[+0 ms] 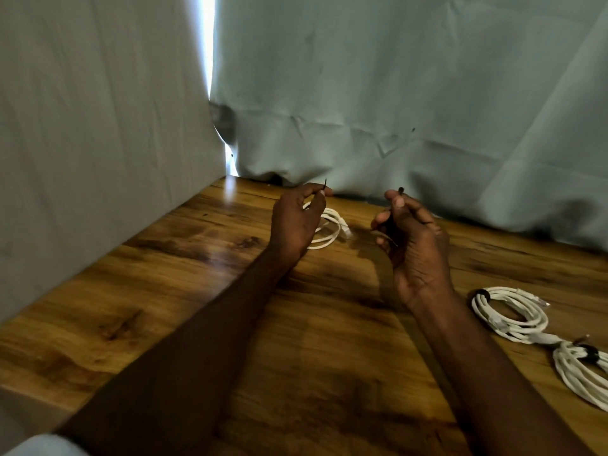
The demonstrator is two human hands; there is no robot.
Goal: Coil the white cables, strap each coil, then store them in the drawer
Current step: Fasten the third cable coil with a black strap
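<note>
The left hand (296, 222) pinches a thin dark strap (325, 185); the right hand (414, 238) curls around more dark straps (400, 190). A loose white coil (330, 230) lies on the glossy wooden table (197, 291).

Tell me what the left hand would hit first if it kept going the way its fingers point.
Probably the grey curtain behind the table edge; the left hand points away, above the white coil. Depth is unclear.

White cable coils (509, 313) with black straps (483, 294) on a brown wood-grain table (197, 291); pale blue-grey cloth (394, 77).
</note>
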